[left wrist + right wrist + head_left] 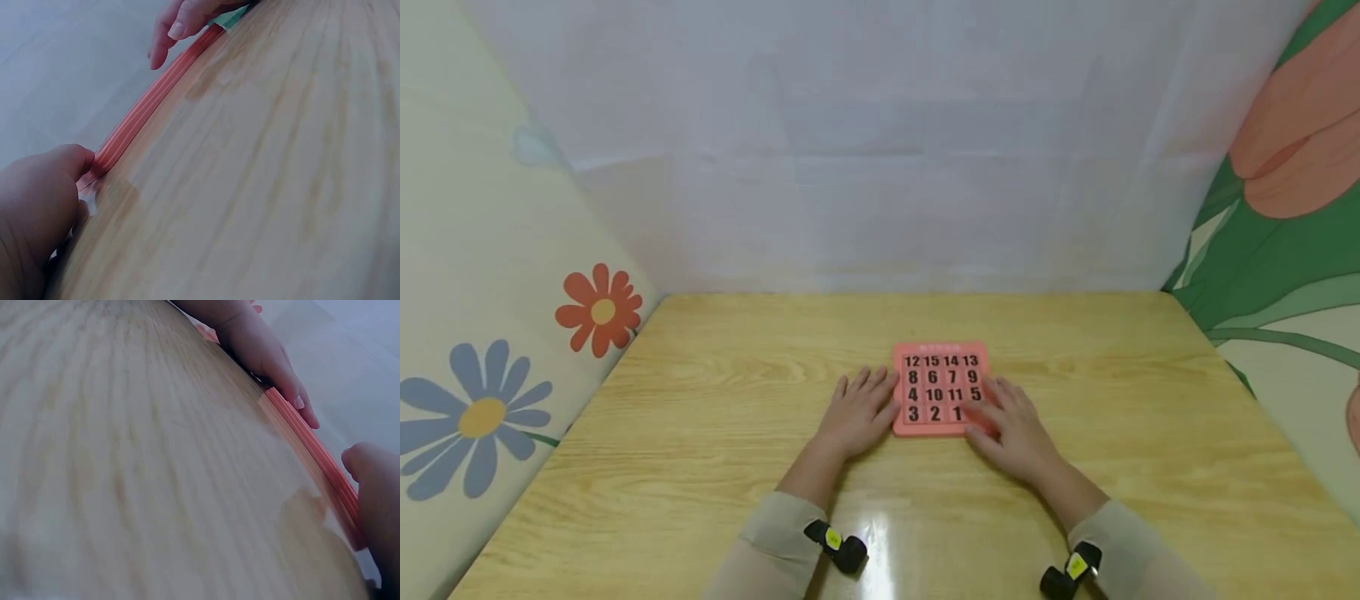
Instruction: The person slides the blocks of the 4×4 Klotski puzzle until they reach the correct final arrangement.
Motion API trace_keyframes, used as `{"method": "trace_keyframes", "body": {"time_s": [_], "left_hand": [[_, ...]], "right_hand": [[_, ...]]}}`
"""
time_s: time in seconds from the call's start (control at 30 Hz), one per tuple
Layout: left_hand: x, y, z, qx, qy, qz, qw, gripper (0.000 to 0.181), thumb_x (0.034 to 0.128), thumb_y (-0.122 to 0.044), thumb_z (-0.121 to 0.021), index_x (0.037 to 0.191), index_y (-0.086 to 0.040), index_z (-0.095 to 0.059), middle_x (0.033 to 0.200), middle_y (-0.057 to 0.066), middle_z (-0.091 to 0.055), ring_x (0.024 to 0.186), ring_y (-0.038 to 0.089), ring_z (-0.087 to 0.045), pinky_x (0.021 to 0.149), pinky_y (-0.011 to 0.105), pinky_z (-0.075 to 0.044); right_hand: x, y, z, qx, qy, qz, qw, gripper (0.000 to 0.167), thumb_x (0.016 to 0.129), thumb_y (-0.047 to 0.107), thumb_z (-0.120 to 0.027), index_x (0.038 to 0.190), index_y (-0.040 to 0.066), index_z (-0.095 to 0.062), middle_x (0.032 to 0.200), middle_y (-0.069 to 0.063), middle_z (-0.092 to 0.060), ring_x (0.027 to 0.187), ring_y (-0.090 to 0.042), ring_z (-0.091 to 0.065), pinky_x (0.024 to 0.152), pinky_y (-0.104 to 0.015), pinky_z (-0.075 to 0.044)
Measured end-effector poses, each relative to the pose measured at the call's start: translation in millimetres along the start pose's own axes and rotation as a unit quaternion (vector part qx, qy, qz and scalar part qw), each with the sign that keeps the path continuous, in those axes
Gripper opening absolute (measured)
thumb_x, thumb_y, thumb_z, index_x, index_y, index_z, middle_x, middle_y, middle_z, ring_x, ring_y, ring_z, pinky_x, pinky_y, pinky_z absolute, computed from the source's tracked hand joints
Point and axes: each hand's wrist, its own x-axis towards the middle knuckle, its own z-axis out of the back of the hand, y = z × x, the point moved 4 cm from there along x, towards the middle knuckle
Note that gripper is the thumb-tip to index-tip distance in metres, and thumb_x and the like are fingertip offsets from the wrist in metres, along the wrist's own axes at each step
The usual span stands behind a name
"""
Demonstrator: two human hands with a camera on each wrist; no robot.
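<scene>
A pink number puzzle board (934,431) lies flat on the wooden table, its rows reading 12 15 14 13, 8 6 7 9, 4 10 11 5 and 3 2 1. My left hand (859,414) rests at the board's left edge, fingers extended and touching its side. Over the lower right corner is my right hand (1013,429), fingers spread, covering the spot right of the 1. In the left wrist view my left thumb meets the end of the board's edge (140,119). The right wrist view shows the board's edge (312,447) between both hands.
The wooden table (737,358) extends around the board. A white cloth (880,167) hangs behind it, with flower-printed panels (445,250) at left and right. Each sleeved wrist wears a black strap with a small device (850,554).
</scene>
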Motion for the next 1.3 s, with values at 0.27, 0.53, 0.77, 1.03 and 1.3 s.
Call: {"method": "trace_keyframes", "body": {"time_s": [0.27, 0.53, 0.77, 1.03, 1.3], "left_hand": [[-1.8, 0.2, -0.4, 0.005, 0.006, 0.003, 1.0000, 0.058, 0.1044, -0.047, -0.033, 0.156, -0.021, -0.028, 0.163, 0.007, -0.025, 0.152, 0.033, -0.015, 0.124, 0.056, -0.003], [-2.6, -2.0, 1.8, 0.003, 0.001, 0.003, 1.0000, 0.057, 0.1044, -0.046, -0.034, 0.155, -0.020, -0.029, 0.163, 0.007, -0.025, 0.152, 0.033, -0.015, 0.124, 0.057, -0.003], [-1.0, -3.3, 3.8, -0.001, 0.007, 0.008, 0.9999, 0.058, 0.1044, -0.047, -0.033, 0.156, -0.021, -0.028, 0.163, 0.006, -0.024, 0.153, 0.032, -0.014, 0.124, 0.056, -0.002], [-0.1, -4.8, 5.3, -0.007, 0.015, 0.010, 0.9998, 0.057, 0.1042, -0.047, -0.034, 0.155, -0.021, -0.029, 0.163, 0.007, -0.025, 0.152, 0.033, -0.015, 0.124, 0.056, -0.003], [1.8, -4.0, 5.5, -0.004, 0.006, 0.007, 1.0000, 0.057, 0.1039, -0.046, -0.036, 0.155, -0.020, -0.031, 0.162, 0.008, -0.026, 0.152, 0.033, -0.016, 0.124, 0.057, -0.004]], "right_hand": [[-1.1, 3.7, -3.4, -0.008, 0.005, 0.015, 0.9998, 0.037, 0.094, 0.039, -0.061, 0.127, 0.023, -0.067, 0.157, -0.017, -0.036, 0.147, -0.042, -0.024, 0.121, -0.061, -0.013], [-1.0, 5.2, -0.7, -0.011, 0.013, 0.014, 0.9998, 0.035, 0.094, 0.038, -0.061, 0.125, 0.023, -0.068, 0.155, -0.018, -0.038, 0.147, -0.043, -0.025, 0.121, -0.061, -0.013], [0.7, 3.6, 1.8, -0.013, 0.018, 0.008, 0.9997, 0.036, 0.094, 0.039, -0.061, 0.125, 0.023, -0.068, 0.156, -0.016, -0.038, 0.148, -0.042, -0.023, 0.121, -0.061, -0.011], [0.9, 0.1, 4.1, -0.020, 0.027, 0.006, 0.9994, 0.037, 0.095, 0.040, -0.060, 0.126, 0.023, -0.068, 0.156, -0.016, -0.038, 0.148, -0.043, -0.023, 0.121, -0.061, -0.011], [-1.5, -4.6, 8.5, -0.009, 0.019, 0.006, 0.9998, 0.035, 0.095, 0.039, -0.061, 0.125, 0.023, -0.069, 0.155, -0.016, -0.039, 0.147, -0.043, -0.023, 0.121, -0.061, -0.010]]}}
